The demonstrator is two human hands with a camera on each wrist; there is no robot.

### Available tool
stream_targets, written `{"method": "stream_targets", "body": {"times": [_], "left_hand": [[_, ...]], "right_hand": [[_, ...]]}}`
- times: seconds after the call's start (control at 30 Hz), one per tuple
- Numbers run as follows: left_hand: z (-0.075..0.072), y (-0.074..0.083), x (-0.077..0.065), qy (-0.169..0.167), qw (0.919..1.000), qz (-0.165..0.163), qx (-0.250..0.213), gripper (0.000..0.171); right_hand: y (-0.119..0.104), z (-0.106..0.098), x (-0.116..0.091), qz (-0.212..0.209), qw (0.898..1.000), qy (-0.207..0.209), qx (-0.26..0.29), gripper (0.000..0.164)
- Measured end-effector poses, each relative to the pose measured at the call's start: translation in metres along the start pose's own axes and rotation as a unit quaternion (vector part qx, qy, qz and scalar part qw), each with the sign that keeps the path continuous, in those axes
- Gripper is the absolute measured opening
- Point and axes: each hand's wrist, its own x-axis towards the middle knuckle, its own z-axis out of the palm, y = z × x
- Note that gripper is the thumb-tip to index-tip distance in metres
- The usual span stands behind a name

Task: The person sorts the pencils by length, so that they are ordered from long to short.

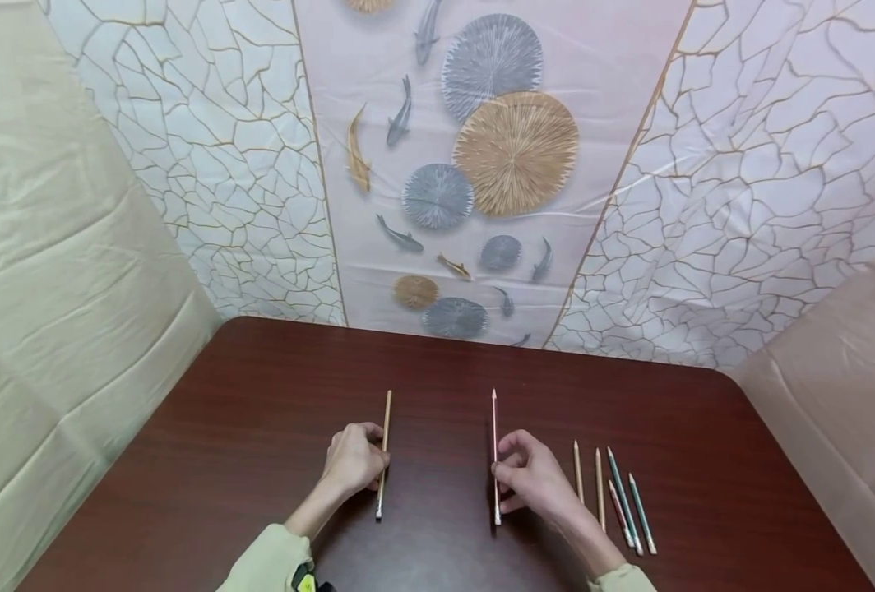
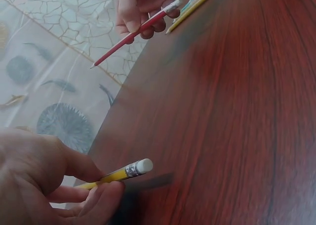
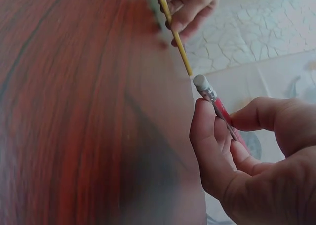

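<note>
My left hand [image 1: 353, 457] pinches a yellow pencil [image 1: 387, 427] between thumb and fingers, its white eraser end toward me. In the left wrist view the silver ferrule and eraser of this yellow pencil [image 2: 120, 175] stick out past the fingertips. My right hand [image 1: 535, 477] pinches a red pencil [image 1: 494, 427], its sharpened tip pointing to the far side of the table. The right wrist view shows the eraser end of the red pencil [image 3: 220, 109] above the fingers. Both pencils are held apart, roughly parallel, over the table.
Right of my right hand, several pencils lie on the dark wooden table [image 1: 297, 370]: two yellow pencils [image 1: 577, 469], a short red pencil [image 1: 619, 511] and two green pencils [image 1: 641, 514]. A patterned cloth [image 1: 437, 263] hangs behind the table, with plain cloth at both sides.
</note>
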Motion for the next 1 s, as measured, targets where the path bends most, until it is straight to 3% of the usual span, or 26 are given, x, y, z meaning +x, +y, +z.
{"method": "stream_targets", "body": {"times": [0.63,1.0], "left_hand": [[-0.002,-0.004,0.001,0.027,0.9986,0.019,0.042,0.035],[0.001,-0.007,0.002,0.07,0.9906,0.047,0.108,0.033]], "right_hand": [[0.002,0.05,0.016,-0.001,0.999,-0.037,-0.018,0.028],[-0.002,0.075,0.024,-0.005,0.999,-0.039,-0.03,0.026]]}}
